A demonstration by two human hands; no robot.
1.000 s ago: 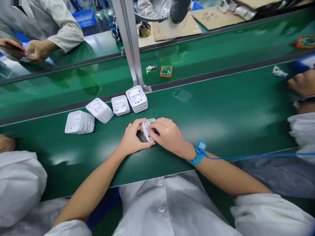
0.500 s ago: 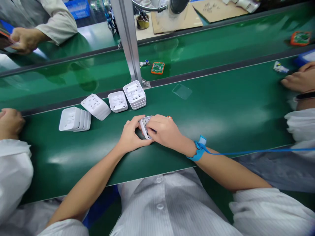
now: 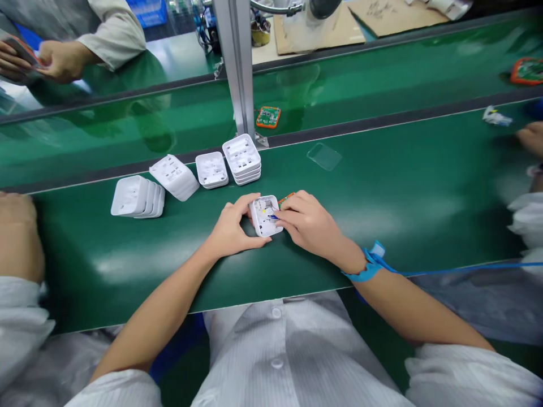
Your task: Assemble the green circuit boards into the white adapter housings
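My left hand [image 3: 233, 230] holds a white plastic housing [image 3: 263, 228] by its left side, thumb along the near edge and fingers at the far edge. The open hollow of the housing faces up. Inside it lie a small grey part, a yellow spot and thin wires. My right hand [image 3: 311, 229] pinches a small blue wired part [image 3: 272, 217] at the housing's right side; the fingertips partly cover it. Just behind the right fingers, an orange-edged circuit board [image 3: 286, 198] shows in part. A blue strap with a cord circles my right wrist.
Several stacked white housings [image 3: 241, 155] stand along the bench's far edge, left of centre. A clear plate [image 3: 324, 156] lies to their right. Beyond the metal post [image 3: 240, 68], a circuit board [image 3: 268, 117] rests on the green belt. Co-workers' hands are at left, right and across.
The housing has turned so its inside faces me more. My right hand has drawn back to the right, uncovering the hollow and the wires. The view has shifted slightly.
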